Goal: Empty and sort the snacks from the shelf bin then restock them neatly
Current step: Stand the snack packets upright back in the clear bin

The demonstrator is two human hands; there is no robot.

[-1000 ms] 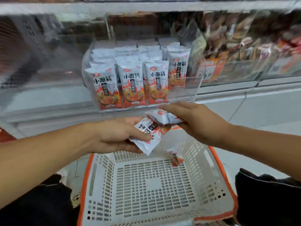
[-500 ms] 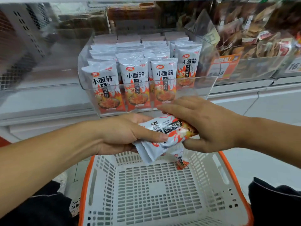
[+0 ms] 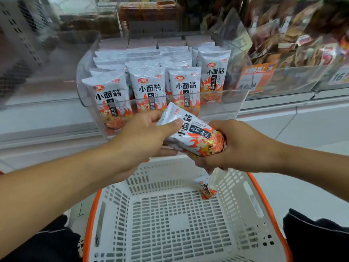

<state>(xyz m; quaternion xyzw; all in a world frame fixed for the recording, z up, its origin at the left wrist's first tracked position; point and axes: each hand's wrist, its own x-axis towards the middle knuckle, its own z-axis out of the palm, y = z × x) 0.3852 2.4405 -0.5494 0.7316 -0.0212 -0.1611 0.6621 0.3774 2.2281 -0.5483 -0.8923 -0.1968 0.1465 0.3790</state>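
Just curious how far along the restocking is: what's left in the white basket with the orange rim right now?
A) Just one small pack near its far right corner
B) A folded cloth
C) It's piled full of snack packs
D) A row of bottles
A: a single small pack lies against the far right corner of the basket, whose slotted floor is otherwise bare.

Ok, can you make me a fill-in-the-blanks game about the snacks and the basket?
1. Both hands, the left hand and the right hand, hold a small stack of snack ____.
2. The white basket has a rim coloured ____.
3. Inside the basket lies ____ small packet.
4. The clear bin holds packets standing ____.

Missing words: packets; orange; one; upright
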